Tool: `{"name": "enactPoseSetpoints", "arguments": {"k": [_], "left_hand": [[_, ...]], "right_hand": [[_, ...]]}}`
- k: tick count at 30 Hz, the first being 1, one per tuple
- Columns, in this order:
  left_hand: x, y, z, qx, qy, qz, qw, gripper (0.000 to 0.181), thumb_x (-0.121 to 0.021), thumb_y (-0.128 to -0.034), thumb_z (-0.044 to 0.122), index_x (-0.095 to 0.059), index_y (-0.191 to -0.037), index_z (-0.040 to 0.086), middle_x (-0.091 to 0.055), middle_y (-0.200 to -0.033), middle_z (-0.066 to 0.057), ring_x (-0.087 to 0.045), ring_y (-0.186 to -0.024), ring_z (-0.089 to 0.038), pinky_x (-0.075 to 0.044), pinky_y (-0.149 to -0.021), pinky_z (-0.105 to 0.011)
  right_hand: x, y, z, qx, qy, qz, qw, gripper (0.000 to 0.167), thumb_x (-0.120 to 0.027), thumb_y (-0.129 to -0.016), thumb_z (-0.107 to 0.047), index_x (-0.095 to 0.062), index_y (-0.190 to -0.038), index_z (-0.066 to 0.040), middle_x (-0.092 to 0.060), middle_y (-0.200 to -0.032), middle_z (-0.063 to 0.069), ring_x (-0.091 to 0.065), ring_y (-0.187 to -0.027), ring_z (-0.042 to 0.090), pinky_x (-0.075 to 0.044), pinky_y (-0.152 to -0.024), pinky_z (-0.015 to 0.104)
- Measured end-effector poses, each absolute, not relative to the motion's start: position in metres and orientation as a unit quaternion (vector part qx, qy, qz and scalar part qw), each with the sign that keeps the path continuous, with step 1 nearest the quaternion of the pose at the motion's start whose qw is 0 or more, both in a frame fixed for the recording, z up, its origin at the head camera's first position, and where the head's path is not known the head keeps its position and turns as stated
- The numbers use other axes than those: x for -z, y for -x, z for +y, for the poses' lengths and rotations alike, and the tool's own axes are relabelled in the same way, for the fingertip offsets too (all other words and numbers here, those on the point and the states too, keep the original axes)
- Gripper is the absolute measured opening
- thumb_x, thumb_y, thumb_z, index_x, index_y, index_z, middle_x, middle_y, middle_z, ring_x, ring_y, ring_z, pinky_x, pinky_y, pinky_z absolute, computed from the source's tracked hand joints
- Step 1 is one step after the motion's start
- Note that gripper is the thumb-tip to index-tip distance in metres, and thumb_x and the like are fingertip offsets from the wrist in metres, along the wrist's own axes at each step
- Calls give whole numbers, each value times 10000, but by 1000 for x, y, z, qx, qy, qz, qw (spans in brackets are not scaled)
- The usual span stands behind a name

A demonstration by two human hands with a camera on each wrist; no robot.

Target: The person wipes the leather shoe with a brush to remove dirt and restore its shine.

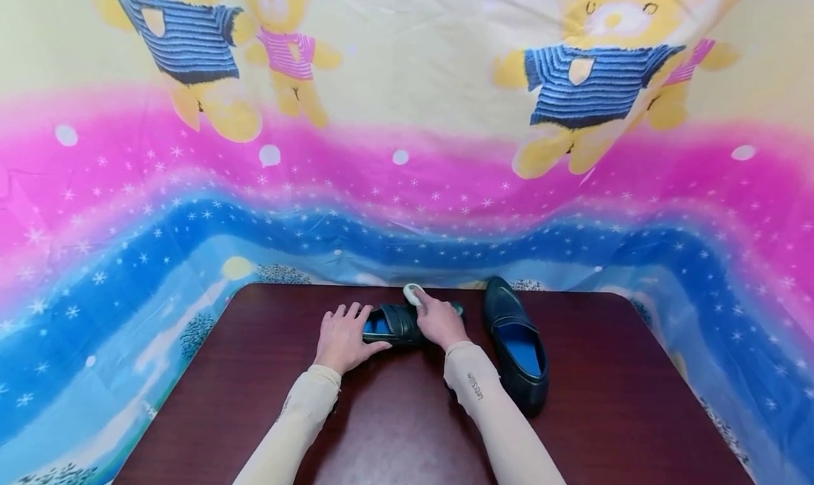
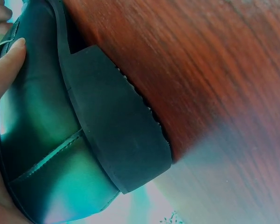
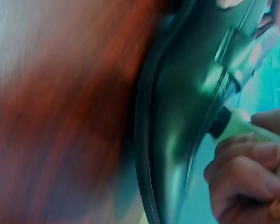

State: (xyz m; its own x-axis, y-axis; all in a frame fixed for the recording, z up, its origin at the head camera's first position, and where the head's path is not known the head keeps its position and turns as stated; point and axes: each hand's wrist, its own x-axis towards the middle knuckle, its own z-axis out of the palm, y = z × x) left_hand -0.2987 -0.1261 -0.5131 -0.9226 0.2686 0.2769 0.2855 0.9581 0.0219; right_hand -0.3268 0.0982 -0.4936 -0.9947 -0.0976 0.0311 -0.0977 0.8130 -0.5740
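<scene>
A dark loafer with a blue insole [image 1: 400, 325] lies across the back middle of the table, toe to the right. My left hand [image 1: 344, 339] grips its heel end, thumb [image 2: 11, 63] along the near side and fingers on the far side. In my right hand [image 1: 441, 321] is a pale-handled tool [image 1: 413, 294], pinched in curled fingers. The right wrist view shows the tool's dark end [image 3: 220, 122] at the shoe's upper [image 3: 182, 93], just ahead of the strap; whether it touches cannot be told.
A matching loafer [image 1: 531, 386] stands to the right of my right forearm, toe toward the back edge. The dark red-brown table [image 1: 604, 372] has rounded back corners. Behind and beside it hangs a printed cloth with bears and snowflakes [image 1: 407, 188].
</scene>
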Motion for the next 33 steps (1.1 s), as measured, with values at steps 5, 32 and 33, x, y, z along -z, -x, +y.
{"name": "enactPoseSetpoints", "arguments": {"k": [5, 32, 33], "left_hand": [[514, 298, -123, 37, 143, -979, 141, 904, -664, -797, 813, -578, -1439, 183, -626, -1376, -123, -576, -1253, -382, -469, -1027, -568], [475, 303, -146, 174, 63, -981, 52, 375, -621, -1005, 246, -674, -1353, 115, -711, -1257, -121, -689, -891, -321, -565, -717, -521], [472, 305, -150, 171, 48, -983, 38, 355, -613, -995, 214, -696, -1324, 111, -726, -1222, -126, -680, -838, -307, -561, -690, -505]], "right_hand": [[495, 325, 120, -207, 4, -975, 77, 379, -565, -1026, -207, -607, -1401, -246, -708, -793, 180, -571, -569, 301, -479, -530, 473], [496, 316, 149, -213, 21, -974, 80, 420, -538, -1052, -218, -527, -1472, -233, -612, -663, 124, -525, -507, 293, -438, -486, 445], [496, 316, 149, -215, 19, -973, 83, 427, -543, -1052, -220, -527, -1478, -236, -609, -658, 122, -524, -506, 292, -442, -489, 448]]}}
